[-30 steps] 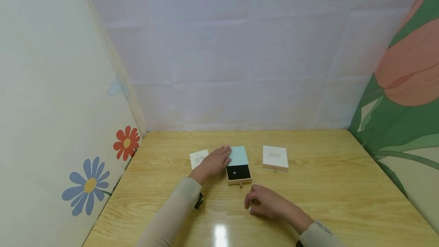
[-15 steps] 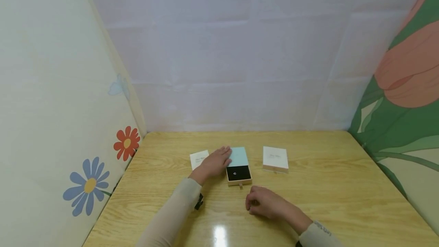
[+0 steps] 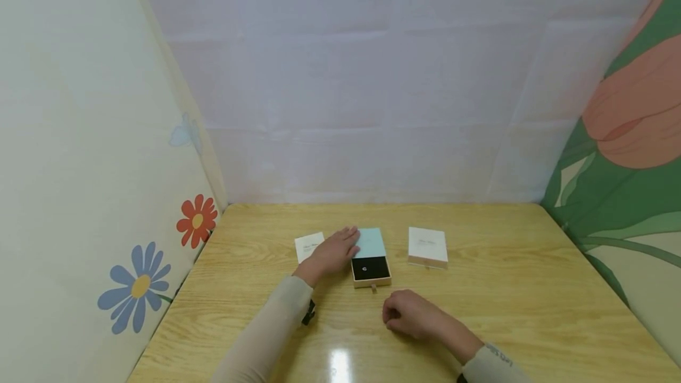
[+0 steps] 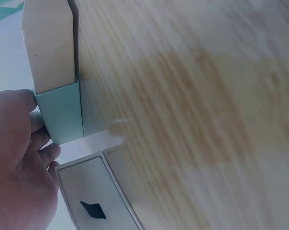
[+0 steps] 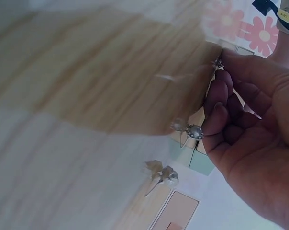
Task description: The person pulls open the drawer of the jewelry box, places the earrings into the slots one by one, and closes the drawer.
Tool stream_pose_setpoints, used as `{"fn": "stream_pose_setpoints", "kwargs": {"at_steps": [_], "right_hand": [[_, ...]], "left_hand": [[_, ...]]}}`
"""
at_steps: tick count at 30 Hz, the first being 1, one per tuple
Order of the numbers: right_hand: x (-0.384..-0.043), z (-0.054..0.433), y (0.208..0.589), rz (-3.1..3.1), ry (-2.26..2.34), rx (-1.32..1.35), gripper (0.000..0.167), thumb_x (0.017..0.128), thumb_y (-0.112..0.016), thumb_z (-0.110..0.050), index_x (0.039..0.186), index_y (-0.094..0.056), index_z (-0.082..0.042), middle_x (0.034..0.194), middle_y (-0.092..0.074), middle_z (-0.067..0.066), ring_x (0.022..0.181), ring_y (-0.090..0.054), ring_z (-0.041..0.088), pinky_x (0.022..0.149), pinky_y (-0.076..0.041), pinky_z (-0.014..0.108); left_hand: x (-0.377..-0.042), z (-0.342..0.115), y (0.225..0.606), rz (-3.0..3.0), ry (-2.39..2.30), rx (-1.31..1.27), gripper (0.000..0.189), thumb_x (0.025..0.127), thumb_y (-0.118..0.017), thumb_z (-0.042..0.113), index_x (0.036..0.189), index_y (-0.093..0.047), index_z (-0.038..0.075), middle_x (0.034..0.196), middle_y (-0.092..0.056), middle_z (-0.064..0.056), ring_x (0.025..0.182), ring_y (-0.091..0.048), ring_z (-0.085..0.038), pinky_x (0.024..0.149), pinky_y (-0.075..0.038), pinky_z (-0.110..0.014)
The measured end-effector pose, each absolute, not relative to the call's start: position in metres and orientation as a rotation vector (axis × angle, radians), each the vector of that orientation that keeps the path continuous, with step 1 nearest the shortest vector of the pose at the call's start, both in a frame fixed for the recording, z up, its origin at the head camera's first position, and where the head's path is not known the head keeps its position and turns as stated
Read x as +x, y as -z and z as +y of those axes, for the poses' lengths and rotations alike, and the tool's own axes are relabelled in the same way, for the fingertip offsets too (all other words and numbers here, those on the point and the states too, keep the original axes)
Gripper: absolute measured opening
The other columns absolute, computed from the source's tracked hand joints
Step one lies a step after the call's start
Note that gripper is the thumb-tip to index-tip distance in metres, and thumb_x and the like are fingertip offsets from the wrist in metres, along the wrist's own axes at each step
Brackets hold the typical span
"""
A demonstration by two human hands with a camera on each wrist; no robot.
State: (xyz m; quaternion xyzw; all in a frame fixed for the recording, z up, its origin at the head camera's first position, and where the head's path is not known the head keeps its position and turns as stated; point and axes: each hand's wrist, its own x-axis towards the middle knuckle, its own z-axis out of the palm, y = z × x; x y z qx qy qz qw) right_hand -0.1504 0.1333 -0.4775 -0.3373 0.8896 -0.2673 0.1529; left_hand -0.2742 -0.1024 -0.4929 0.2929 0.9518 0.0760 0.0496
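"On the wood-grain table (image 3: 505, 288), where is the left hand (image 3: 330, 254)?"

"Its straight fingers touch the left edge of a turquoise box (image 3: 370, 242). The box's black-lined drawer (image 3: 376, 269) stands open, holding a tiny silvery item (image 3: 364, 269)."

"And the right hand (image 3: 412, 314)?"

"In front of the drawer, thumb and finger pinching a sparkling piece (image 5: 217, 63). A round jewel (image 5: 195, 132) sits just beside its fingers, a clustered jewel (image 5: 170, 176) farther off."

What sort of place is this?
Probably a staged tabletop recording corner, not an ordinary room: a light wood-grain table stands before a creased pale lilac backdrop, with a cream panel printed with flowers along its left side.
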Motion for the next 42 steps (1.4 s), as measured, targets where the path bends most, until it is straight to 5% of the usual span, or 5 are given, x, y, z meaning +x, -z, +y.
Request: {"fn": "stream_pose_setpoints", "kwargs": {"at_steps": [16, 25, 42], "right_hand": [[-0.1494, 0.1294, 0.4784, 2.554, 0.784, -0.923, 0.016, 0.087, -0.071, 0.000, 0.081, -0.068, -0.014, 0.077, -0.058, -0.012, 0.070, -0.049, 0.000, 0.063, -0.048, 0.022], [-0.1498, 0.1307, 0.4750, 2.631, 0.719, -0.917, 0.011, 0.093, -0.067, -0.004, 0.090, -0.074, -0.013, 0.088, -0.065, -0.007, 0.083, -0.060, 0.010, 0.078, -0.056, 0.035], [-0.1498, 0.1290, 0.4716, 2.603, 0.804, -0.839, 0.006, 0.096, -0.067, -0.011, 0.090, -0.067, -0.013, 0.084, -0.063, -0.008, 0.076, -0.055, 0.005, 0.070, -0.053, 0.028]], "left_hand": [[-0.2723, -0.1021, 0.4918, 2.892, -0.238, 0.898, 0.056, 0.113, -0.031, 0.035, 0.160, -0.026, 0.006, 0.168, -0.023, -0.010, 0.155, -0.020, -0.027, 0.127, -0.019, -0.039], [-0.2717, -0.1026, 0.4899, 2.894, -0.245, 0.896, 0.056, 0.113, -0.031, 0.035, 0.161, -0.026, 0.007, 0.168, -0.023, -0.009, 0.155, -0.020, -0.027, 0.127, -0.019, -0.039], [-0.2734, -0.1028, 0.4906, 2.889, -0.258, 0.908, 0.056, 0.113, -0.031, 0.034, 0.161, -0.025, 0.006, 0.168, -0.022, -0.009, 0.155, -0.018, -0.025, 0.127, -0.018, -0.039]]}}
